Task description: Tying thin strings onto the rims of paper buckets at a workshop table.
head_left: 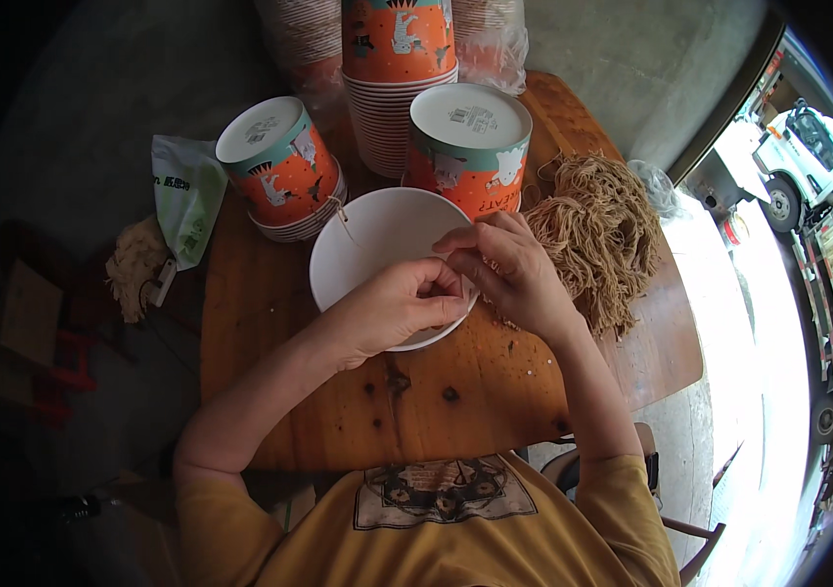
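A paper bucket (362, 240) stands in front of me on the table, its white inside turned up toward me. A thin tan cord (343, 217) hangs over its far left rim. At the right side of that rim, my left hand (416, 305) is closed, thumb and fingers pressed together. Close beside it, my right hand (512, 269) also pinches with thumb and forefinger. Whatever sits between the fingertips of either hand is hidden or too small to name. To the right of my right hand lies a heap of tan cords (597, 235).
Upside-down orange buckets stand at the left (284, 176) and behind the bucket (470, 147). A tall stack of buckets (399, 108) rises at the back, beside plastic-wrapped stacks. A white-green bag (189, 196) sits by the left edge of the wooden table (416, 411). A truck (808, 147) shows outside.
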`<state>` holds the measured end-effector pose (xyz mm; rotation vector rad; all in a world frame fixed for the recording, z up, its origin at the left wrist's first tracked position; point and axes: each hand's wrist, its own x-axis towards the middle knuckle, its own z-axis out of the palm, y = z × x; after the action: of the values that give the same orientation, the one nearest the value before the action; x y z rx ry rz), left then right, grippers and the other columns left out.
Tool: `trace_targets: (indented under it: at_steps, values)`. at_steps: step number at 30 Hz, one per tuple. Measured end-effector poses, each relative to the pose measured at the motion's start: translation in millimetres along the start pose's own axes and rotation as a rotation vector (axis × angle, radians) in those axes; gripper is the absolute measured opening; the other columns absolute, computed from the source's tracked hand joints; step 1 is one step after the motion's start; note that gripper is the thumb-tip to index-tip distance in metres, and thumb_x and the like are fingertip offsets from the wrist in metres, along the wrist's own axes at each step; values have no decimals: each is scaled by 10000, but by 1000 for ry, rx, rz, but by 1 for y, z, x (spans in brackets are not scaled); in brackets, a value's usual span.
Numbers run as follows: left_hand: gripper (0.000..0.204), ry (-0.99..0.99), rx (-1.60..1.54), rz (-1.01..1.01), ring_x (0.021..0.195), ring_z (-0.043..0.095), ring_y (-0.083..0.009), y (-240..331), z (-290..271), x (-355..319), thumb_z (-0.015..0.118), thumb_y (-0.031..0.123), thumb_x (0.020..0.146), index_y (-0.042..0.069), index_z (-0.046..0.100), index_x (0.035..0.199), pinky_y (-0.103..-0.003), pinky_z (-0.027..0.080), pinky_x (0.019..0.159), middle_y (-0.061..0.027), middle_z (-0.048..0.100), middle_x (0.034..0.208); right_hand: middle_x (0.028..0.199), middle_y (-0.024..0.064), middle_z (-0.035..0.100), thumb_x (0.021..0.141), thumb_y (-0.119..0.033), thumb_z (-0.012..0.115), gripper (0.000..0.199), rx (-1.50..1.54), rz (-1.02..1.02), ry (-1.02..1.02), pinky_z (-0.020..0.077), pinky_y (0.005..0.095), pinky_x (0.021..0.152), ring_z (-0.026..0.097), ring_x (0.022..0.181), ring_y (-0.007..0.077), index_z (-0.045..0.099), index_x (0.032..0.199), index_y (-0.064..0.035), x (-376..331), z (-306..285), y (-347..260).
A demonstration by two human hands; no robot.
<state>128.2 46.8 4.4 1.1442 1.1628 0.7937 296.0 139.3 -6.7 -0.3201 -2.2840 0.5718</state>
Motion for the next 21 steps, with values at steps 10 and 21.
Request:
trace_targets:
  at_steps: [10,21]
  values:
    - [151,-20,-86,0,771,508,-49,5,12,5,612,162,895,39,599,981,-200,429,722,20,577,876,790,-17,632,770,-92,677,181,-105,-31,172,451,339,752,566,760,201,631,942,-117,-10,3,-2]
    - [136,-8,-97,-27,728,497,-46,3,15,9,612,169,894,39,593,932,-193,427,690,27,568,812,914,96,605,757,-17,678,228,-82,202,272,469,362,729,581,838,277,607,973,-33,-64,-6,-26]
